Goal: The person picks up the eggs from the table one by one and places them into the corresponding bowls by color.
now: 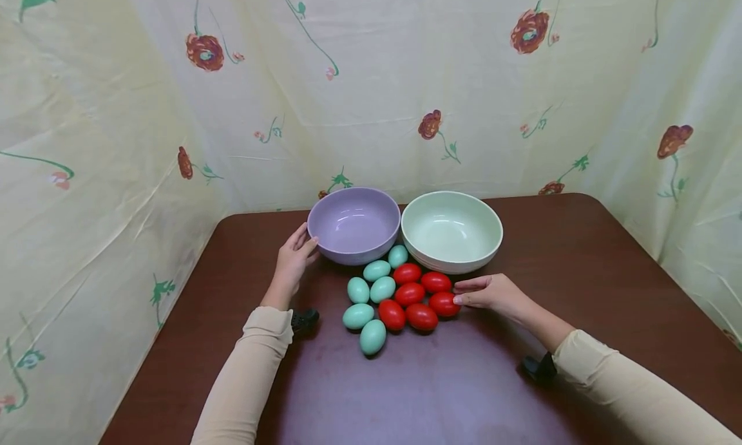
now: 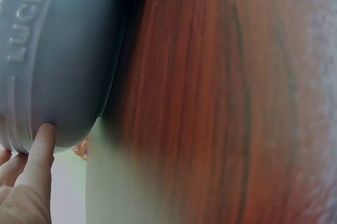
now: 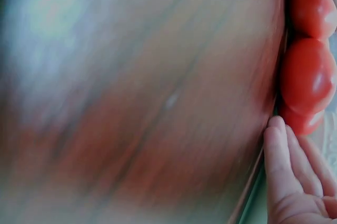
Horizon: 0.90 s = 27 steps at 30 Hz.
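My left hand (image 1: 293,257) rests its fingertips against the left side of a purple bowl (image 1: 353,259), the fingers fairly straight. In the left wrist view, raised letters reading LUCKY show on the bowl's outer wall (image 2: 79,50), and a fingertip touches that wall. Reaching in from the right, my right hand (image 1: 491,295) has extended fingers and thumb at the rightmost red egg (image 1: 444,304). In the right wrist view, its fingertips are right beside the row of red eggs (image 3: 308,77). The red eggs lie grouped next to several mint-green eggs (image 1: 357,316).
A pale green bowl (image 1: 452,265) stands beside the purple one near the back of the dark brown table (image 1: 232,303). Behind the table hangs a flowered curtain (image 1: 371,97). Black straps or mounts (image 1: 539,369) sit at both wrists.
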{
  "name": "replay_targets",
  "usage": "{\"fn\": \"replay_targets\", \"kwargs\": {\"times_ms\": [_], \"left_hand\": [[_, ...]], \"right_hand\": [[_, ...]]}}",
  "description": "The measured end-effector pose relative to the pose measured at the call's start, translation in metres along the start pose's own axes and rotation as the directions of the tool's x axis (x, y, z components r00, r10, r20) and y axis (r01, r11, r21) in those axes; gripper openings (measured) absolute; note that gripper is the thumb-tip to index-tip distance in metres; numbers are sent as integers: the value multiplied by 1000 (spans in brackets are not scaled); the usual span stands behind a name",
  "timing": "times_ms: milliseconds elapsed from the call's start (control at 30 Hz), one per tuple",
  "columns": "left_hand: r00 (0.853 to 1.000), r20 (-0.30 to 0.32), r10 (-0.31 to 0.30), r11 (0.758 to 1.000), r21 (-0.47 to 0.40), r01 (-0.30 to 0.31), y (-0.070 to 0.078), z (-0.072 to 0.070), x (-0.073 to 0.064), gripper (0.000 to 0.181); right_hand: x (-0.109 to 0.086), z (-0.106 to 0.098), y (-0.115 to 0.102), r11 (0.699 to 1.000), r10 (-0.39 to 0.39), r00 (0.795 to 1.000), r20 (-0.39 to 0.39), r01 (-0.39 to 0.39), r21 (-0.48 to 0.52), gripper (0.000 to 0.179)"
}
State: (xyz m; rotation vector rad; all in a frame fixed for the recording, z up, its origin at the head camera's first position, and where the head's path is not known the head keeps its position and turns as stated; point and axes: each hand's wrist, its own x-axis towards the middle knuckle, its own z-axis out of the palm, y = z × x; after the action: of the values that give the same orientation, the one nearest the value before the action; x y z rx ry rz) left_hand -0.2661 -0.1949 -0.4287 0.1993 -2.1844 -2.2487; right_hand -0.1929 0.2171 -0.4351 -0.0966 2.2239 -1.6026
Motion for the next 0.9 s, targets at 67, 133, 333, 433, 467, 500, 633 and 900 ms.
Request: {"fn": "replay_targets", "kwargs": {"times_ms": [67,133,333,433,467,500,633,900], "left_hand": [[1000,-4,0,1000,-1,0,0,0,1,62],[1000,-1,8,1000,-3,-8,1,0,3,63],[1000,-9,17,1000,-5,-17,0,-3,3,62],[1000,-8,9,1000,-12,-9,-1,-3,1,61],[1000,-7,8,1000,-17,-8,-1,-3,0,61],[1000,-8,8,1000,-21,-8,-1,-2,0,61],[1000,-18,9,999,-36,-10,-1,1,-1,61],[1000,-23,-2,999,-53,1,-5,2,-2,61]], "right_hand": [[1,1,-1,999,9,1000,-3,-9,36,60],[2,2,-3,997,21,1000,-14,-20,72,61],[3,9,-7,997,16,1000,-7,-15,79,61],[2,11,-6,997,20,1000,-11,-19,71,59],[2,11,-5,997,22,1000,-16,-21,72,59],[1,12,-5,998,21,1000,-19,-19,68,58],[1,13,-5,998,17,999,-32,-15,55,57],[-1,19,-5,999,37,995,-88,-37,11,51]]}}
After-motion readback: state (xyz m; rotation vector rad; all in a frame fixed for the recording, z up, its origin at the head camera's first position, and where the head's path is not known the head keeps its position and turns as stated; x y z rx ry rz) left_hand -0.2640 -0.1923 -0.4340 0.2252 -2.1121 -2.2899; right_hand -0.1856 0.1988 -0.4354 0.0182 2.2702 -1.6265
